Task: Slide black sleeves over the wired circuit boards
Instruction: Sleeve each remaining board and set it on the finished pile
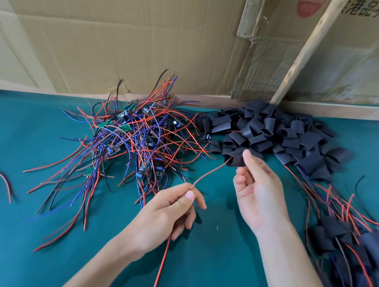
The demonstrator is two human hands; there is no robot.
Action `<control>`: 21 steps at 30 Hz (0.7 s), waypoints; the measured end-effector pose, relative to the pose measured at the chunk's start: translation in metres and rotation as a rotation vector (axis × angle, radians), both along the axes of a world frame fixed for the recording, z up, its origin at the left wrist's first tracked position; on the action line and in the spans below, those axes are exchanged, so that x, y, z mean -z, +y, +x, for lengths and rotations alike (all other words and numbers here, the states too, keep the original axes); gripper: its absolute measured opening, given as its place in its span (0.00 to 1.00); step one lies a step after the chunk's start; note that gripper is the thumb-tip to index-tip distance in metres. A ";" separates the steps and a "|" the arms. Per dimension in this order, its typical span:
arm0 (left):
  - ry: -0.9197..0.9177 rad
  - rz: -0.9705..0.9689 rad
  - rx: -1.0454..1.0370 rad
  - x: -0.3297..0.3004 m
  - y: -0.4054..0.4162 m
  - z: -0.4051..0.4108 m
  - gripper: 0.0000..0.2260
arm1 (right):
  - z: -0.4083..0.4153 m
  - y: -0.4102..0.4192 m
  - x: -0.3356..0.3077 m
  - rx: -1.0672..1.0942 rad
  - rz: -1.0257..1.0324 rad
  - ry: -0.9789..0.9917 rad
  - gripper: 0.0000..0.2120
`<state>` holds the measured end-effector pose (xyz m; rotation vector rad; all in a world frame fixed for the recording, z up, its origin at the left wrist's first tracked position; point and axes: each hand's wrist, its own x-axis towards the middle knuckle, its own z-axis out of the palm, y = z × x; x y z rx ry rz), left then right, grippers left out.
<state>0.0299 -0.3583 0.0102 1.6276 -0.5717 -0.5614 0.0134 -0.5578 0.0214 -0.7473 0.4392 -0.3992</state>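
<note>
So far only part of the batch is done: sleeved boards (361, 250) lie in a heap to the right of the loose sleeve pile (277, 135), wires trailing. Left of that pile, a large tangle of bare wired circuit boards (132, 136) awaits; most work appears to remain. One stray red wire (0, 177) lies far left of the pile on the desk (4, 240).

Your left hand (170, 212) pinches a red lead (206, 174) between thumb and forefinger, below the pile. Your right hand (256, 189), palm up, pinches one black sleeve (235, 157) at the pile's near edge; the lead runs into it. Whether its board is inside yet cannot be told.
</note>
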 end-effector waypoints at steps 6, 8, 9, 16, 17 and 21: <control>0.046 0.001 -0.078 0.003 -0.002 0.001 0.15 | -0.003 0.016 0.003 -0.293 -0.157 -0.019 0.12; 0.068 0.014 -0.092 0.005 -0.002 0.002 0.14 | -0.003 0.024 0.005 -0.387 -0.246 -0.012 0.15; 0.081 0.016 -0.095 0.006 -0.001 0.003 0.14 | -0.004 0.026 0.005 -0.414 -0.280 -0.003 0.13; 0.305 -0.239 -0.110 0.006 -0.001 0.005 0.14 | -0.003 0.020 0.005 -0.256 -0.315 0.016 0.11; 0.307 -0.274 -0.145 0.007 -0.001 0.005 0.14 | -0.003 0.018 0.004 -0.225 -0.301 0.018 0.10; 0.231 -0.342 -0.280 0.010 -0.003 0.004 0.07 | -0.003 0.014 0.004 -0.153 -0.272 0.034 0.09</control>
